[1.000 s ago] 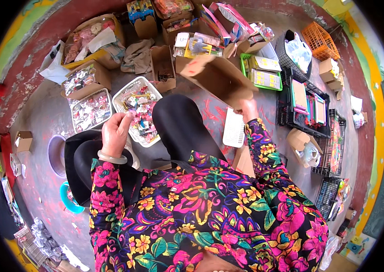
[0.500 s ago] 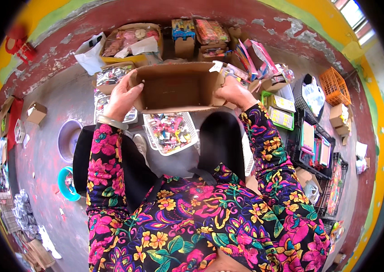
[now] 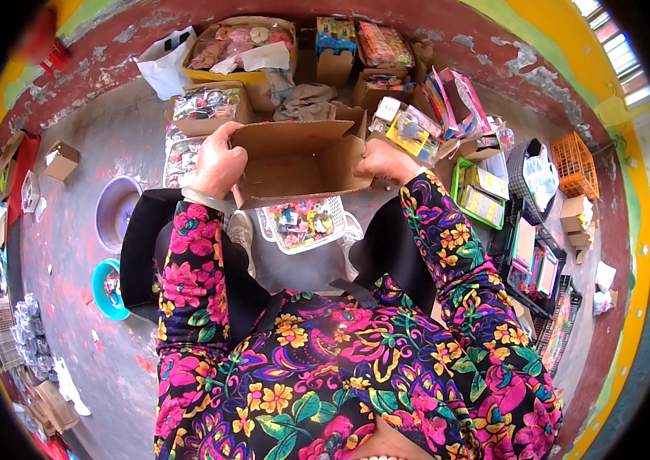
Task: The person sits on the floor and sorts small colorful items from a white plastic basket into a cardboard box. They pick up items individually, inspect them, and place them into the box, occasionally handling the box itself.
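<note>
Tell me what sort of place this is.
Probably a storeroom or stockroom: loaded cardboard boxes line a peeling red wall, a white plastic basket holds small colourful items, and an orange plastic crate stands at the right.

Left floor point(image 3: 72, 295): room to pass between teal bowl point(image 3: 114, 313) and grey bundle point(image 3: 30, 337).
Basket point(image 3: 311, 246): far end blocked from above by the box point(image 3: 287, 157); near end open.
Right side: green tray point(image 3: 457, 184) and black crate point(image 3: 530, 290) stand in the way.
</note>
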Tool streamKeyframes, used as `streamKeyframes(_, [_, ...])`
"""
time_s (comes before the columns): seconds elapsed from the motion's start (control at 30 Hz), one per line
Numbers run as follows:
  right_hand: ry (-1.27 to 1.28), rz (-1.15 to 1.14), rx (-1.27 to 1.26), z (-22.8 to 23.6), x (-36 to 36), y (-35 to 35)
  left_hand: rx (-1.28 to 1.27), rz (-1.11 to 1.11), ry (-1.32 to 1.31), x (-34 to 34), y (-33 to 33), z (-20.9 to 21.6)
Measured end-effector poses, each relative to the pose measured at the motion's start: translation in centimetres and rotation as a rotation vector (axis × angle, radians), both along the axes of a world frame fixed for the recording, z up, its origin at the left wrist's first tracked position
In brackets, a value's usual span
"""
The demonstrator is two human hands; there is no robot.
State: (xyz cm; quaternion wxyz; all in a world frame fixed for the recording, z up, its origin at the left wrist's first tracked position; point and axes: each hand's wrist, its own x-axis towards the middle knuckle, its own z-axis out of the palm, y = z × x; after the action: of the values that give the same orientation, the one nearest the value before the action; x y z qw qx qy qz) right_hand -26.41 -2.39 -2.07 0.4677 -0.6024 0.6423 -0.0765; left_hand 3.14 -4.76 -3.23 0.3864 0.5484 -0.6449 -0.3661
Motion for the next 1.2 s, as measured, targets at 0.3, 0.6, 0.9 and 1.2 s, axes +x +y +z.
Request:
streamKeyframes(0.3, [0.188,0.017,-0.661,1.8,1.3,0.1,-0.28,0.09,-0.223,-1.6,1.5,0.8])
streamKeyframes(0.6, [-0.172,0.25,-1.045,3.6,5.3,-0.3,-0.644,-0.008,-0.264,-3.6,3.5,2.8])
streamKeyframes(0.9, [-0.67,-0.001,-0.755,3.7,4.5,0.2,-0.883,-0.026,-0.405,-3.7,3.6,3.2])
streamKeyframes(1.2, [-0.345,0.242,-1.137,4.2,6.7,1.4,-0.916,-0.083,-0.397,-4.1,3.8,2.7])
